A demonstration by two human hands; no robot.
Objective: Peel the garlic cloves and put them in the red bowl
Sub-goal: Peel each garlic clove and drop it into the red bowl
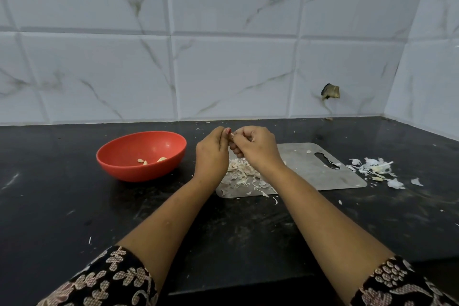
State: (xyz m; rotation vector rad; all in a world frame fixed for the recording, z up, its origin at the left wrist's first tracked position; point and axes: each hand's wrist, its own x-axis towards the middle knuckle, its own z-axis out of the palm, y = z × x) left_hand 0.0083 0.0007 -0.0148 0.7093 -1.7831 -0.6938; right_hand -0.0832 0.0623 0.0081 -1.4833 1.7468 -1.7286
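A garlic clove (231,134) is pinched by both the left hand (212,154) and the right hand (255,148) above the metal board (303,169), and a few peeled cloves (145,161) are seen in the red bowl (139,171) beside it.

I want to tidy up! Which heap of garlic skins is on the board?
The beige heap nearest the red bowl; the whiter heap lies on the black counter.
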